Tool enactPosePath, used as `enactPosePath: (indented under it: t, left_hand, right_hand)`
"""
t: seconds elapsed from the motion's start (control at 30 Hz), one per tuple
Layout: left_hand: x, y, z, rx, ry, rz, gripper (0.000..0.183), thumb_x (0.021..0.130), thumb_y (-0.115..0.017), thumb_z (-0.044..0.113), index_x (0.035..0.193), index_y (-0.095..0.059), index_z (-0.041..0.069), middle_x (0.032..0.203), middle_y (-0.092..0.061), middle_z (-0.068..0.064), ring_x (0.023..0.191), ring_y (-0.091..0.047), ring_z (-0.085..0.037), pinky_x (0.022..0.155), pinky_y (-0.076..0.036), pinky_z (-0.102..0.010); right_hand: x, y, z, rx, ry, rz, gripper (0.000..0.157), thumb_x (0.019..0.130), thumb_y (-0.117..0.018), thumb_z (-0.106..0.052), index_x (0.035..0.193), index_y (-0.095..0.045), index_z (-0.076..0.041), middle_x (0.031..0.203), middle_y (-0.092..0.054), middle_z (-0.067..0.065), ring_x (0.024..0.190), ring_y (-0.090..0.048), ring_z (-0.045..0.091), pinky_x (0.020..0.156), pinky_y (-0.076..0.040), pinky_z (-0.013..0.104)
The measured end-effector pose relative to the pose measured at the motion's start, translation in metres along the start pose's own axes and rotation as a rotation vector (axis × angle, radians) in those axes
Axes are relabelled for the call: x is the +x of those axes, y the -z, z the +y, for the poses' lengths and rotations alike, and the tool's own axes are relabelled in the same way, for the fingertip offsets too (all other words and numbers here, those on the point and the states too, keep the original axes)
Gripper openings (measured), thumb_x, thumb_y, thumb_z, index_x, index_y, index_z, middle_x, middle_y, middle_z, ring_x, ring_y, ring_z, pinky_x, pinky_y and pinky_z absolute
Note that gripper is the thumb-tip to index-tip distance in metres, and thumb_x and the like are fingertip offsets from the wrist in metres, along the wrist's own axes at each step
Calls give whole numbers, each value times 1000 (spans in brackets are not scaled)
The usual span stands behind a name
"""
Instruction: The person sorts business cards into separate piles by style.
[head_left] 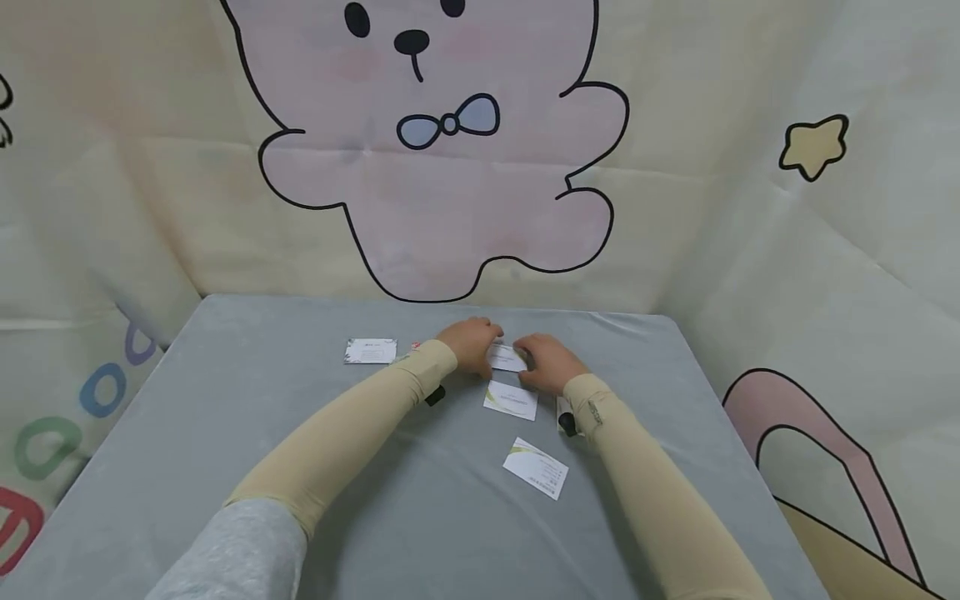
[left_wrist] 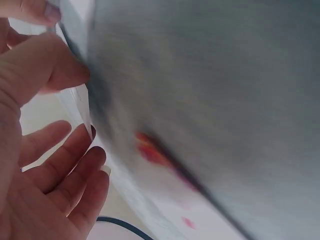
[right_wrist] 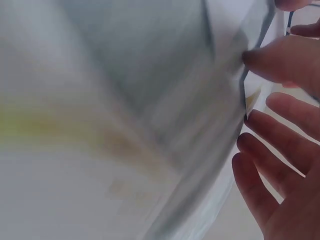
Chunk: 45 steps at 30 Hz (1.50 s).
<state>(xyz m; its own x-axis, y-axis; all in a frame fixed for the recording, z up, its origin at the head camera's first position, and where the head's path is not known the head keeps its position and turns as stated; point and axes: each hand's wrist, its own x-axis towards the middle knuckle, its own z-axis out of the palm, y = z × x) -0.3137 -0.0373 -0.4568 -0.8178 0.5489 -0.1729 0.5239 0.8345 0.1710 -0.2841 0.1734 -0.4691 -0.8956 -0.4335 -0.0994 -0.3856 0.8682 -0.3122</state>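
Between both hands is a white business card (head_left: 507,358) with print on it, near the far part of the table. My left hand (head_left: 472,343) holds its left end; in the left wrist view the thumb and fingertips meet the thin edge of the card (left_wrist: 81,102). Its right end is pinched by my right hand (head_left: 551,364), and a yellowish corner of the card (right_wrist: 252,95) shows in the right wrist view. Just nearer than the hands lies another white card (head_left: 512,400) with a yellow-green stripe.
A similar striped card (head_left: 536,468) lies tilted closer to me. One more card (head_left: 562,406) is partly hidden by the right wrist. At the left is a card with dark corner decoration (head_left: 371,351). A red-marked card (left_wrist: 200,210) lies beside the left hand on the grey cloth (head_left: 225,400).
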Motion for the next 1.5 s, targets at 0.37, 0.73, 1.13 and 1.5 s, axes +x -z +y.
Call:
enactPosePath:
  t: [0.37,0.73,1.13,1.5]
  left_hand:
    - [-25,-12,1,-21,-92,98,74,88,-89,37,151,-60,9,142,-66,-11,131,-63,-30,114,-51,-43]
    - [-58,-20,17,-156,-223,63,59,94,-86,27,146,-65,8,131,-70,-4,114,-64,-16,106,-53,-35]
    - [-48,-20,-1,-132,-106,145,64,89,-87,26,146,-64,10,132,-69,-5,119,-64,-20,106,-53,-36]
    - [-22,-10,-16,-127,-20,114,66,92,-85,22,150,-60,4,145,-66,-14,132,-64,-27,113,-51,-41]
  right_hand:
    - [-6,-3,-6,2,23,38,58,96,-80,-25,148,-63,-4,149,-64,18,144,-57,38,122,-44,53]
    - [-73,-20,-19,-3,170,150,58,93,-84,-30,142,-66,-5,139,-67,14,132,-63,32,112,-52,50]
    - [-42,-12,-24,-34,107,98,63,94,-81,-27,149,-59,-6,147,-64,15,139,-61,35,116,-50,52]
    - [11,-6,-21,-17,16,24,55,96,-77,-21,147,-62,-3,148,-65,19,141,-59,39,120,-46,53]
